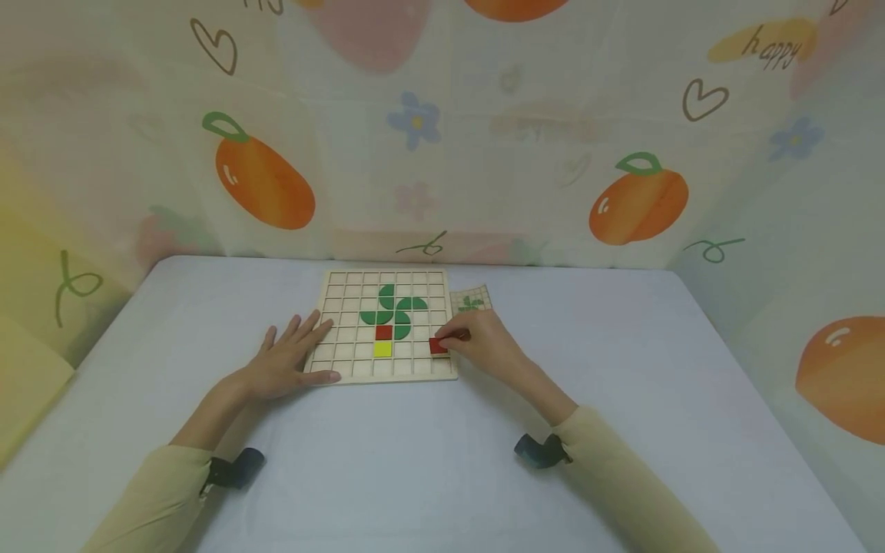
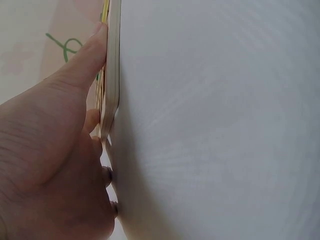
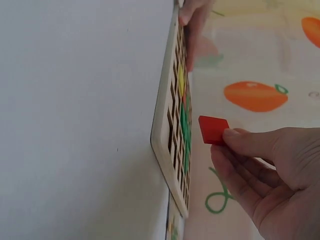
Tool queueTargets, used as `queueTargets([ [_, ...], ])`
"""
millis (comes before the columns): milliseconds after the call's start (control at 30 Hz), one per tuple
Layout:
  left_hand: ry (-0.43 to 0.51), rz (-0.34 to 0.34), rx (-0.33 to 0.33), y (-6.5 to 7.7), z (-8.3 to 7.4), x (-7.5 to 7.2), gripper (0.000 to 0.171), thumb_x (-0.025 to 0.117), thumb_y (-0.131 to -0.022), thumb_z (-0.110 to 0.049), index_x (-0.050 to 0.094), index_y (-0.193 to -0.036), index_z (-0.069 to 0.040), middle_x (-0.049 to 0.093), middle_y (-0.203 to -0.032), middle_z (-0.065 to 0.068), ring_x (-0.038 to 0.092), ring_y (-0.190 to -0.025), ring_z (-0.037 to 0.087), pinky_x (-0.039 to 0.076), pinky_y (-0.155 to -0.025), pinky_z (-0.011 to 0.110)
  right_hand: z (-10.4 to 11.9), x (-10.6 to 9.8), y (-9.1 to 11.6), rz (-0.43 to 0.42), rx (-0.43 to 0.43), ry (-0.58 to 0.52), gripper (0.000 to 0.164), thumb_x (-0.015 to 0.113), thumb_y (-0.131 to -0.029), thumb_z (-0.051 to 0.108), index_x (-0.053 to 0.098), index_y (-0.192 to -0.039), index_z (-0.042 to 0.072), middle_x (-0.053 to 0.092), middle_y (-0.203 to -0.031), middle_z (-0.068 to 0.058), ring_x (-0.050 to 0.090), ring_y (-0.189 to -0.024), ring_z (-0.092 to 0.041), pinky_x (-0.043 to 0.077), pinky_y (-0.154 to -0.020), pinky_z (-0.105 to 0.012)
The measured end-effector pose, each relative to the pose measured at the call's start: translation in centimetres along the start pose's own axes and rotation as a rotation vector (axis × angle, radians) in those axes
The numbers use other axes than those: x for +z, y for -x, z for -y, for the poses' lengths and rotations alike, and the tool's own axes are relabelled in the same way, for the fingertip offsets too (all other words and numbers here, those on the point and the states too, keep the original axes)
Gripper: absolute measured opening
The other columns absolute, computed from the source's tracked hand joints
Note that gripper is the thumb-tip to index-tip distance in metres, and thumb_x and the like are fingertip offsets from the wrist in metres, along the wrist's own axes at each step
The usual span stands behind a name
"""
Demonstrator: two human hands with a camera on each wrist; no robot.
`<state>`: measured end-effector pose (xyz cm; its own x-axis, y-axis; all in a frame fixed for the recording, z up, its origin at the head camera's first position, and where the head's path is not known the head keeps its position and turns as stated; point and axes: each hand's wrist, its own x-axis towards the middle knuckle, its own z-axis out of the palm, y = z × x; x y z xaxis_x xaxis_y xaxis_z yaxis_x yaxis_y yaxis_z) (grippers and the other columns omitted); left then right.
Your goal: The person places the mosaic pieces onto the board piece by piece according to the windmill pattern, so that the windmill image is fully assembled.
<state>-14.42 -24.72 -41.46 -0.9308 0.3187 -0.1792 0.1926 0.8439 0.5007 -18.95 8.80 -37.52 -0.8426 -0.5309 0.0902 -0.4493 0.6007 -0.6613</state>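
Observation:
A wooden grid board (image 1: 354, 370) lies on the white table, with green rounded tiles (image 1: 384, 316) forming a pinwheel near its middle. Below them sit a red square tile (image 1: 383, 332) and a yellow square tile (image 1: 382, 349). My right hand (image 1: 482, 340) pinches another red square tile (image 3: 213, 130) between thumb and fingers. In the right wrist view that tile is apart from the board, over its right side. With fingers spread, my left hand (image 1: 285, 361) rests on the board's left edge, its thumb on the front left corner. The left wrist view shows the thumb (image 2: 90, 57) along the board's edge.
A small pattern card (image 1: 478, 295) with a green pinwheel lies just right of the board, partly covered by my right hand. Behind the table (image 1: 588, 322) hangs a printed cloth (image 1: 456, 184). Dark wrist cameras (image 1: 238, 468) sit at both sleeve cuffs.

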Motion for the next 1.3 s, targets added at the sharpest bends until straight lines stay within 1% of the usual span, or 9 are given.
queueTargets([
  [200, -0.001, -0.001, -0.002, 0.1, -0.1, -0.1, 0.099, 0.066, -0.085, -0.058, 0.021, -0.156, -0.007, 0.006, -0.162, 0.022, -0.003, -0.146, 0.049, -0.009, -0.11, 0.068, 1.1, 1.0, -0.4, 0.009, -0.051, -0.04, 0.01, 0.075, -0.085, 0.004, 0.077, -0.094, 0.006, 0.075, -0.091, -0.001, 0.067, -0.082, -0.011, 0.054, -0.073, -0.019],
  [333, -0.003, -0.005, -0.005, 0.1, -0.2, -0.1, 0.099, 0.066, -0.085, -0.058, 0.022, -0.156, -0.007, 0.006, -0.162, 0.022, -0.003, -0.146, 0.049, -0.009, -0.11, 0.068, 1.8, 1.7, -0.9, 0.02, -0.068, -0.022, 0.009, 0.075, -0.085, 0.005, 0.078, -0.093, 0.007, 0.075, -0.091, -0.001, 0.066, -0.084, -0.012, 0.052, -0.072, -0.018],
  [533, 0.004, -0.006, -0.01, 0.1, -0.3, -0.1, 0.099, 0.067, -0.084, -0.059, 0.022, -0.156, -0.007, 0.006, -0.162, 0.022, -0.003, -0.146, 0.048, -0.009, -0.11, 0.069, 2.7, 2.9, -1.4, 0.045, -0.063, -0.02, 0.009, 0.076, -0.085, 0.007, 0.079, -0.094, 0.009, 0.075, -0.091, -0.001, 0.062, -0.08, -0.01, 0.05, -0.069, -0.017],
  [800, -0.002, -0.007, -0.008, 0.1, -0.1, 0.0, 0.099, 0.066, -0.084, -0.059, 0.022, -0.156, -0.007, 0.006, -0.162, 0.022, -0.003, -0.146, 0.048, -0.009, -0.11, 0.069, 3.5, 4.5, -1.8, 0.075, -0.077, -0.032, 0.01, 0.075, -0.087, 0.009, 0.079, -0.096, 0.009, 0.074, -0.091, 0.001, 0.058, -0.08, -0.01, 0.048, -0.069, -0.018],
  [1067, -0.009, 0.0, -0.004, 0.1, -0.5, -0.1, 0.098, 0.065, -0.085, -0.06, 0.023, -0.156, -0.007, 0.007, -0.162, 0.022, -0.001, -0.146, 0.049, -0.007, -0.11, 0.07, 3.6, 5.4, -2.1, 0.093, -0.092, -0.049, 0.009, 0.074, -0.087, 0.006, 0.078, -0.094, 0.007, 0.074, -0.087, 0.0, 0.059, -0.076, -0.007, 0.049, -0.067, -0.017],
  [1200, -0.007, 0.0, 0.001, 0.0, -0.5, -0.1, 0.098, 0.065, -0.085, -0.06, 0.023, -0.156, -0.007, 0.007, -0.162, 0.022, -0.002, -0.146, 0.049, -0.007, -0.11, 0.07, 3.7, 5.8, -2.3, 0.106, -0.078, -0.037, 0.007, 0.074, -0.086, 0.006, 0.078, -0.093, 0.006, 0.073, -0.082, 0.0, 0.057, -0.069, -0.005, 0.046, -0.062, -0.016],
  [1300, 0.003, -0.016, 0.018, 0.0, -0.3, 0.0, 0.097, 0.067, -0.084, -0.058, 0.024, -0.155, -0.006, 0.008, -0.162, 0.022, -0.001, -0.145, 0.05, -0.008, -0.109, 0.07, 3.9, 6.0, -2.4, 0.112, -0.051, -0.014, 0.007, 0.074, -0.087, 0.006, 0.078, -0.092, 0.006, 0.072, -0.08, 0.001, 0.055, -0.066, -0.005, 0.044, -0.059, -0.016],
])
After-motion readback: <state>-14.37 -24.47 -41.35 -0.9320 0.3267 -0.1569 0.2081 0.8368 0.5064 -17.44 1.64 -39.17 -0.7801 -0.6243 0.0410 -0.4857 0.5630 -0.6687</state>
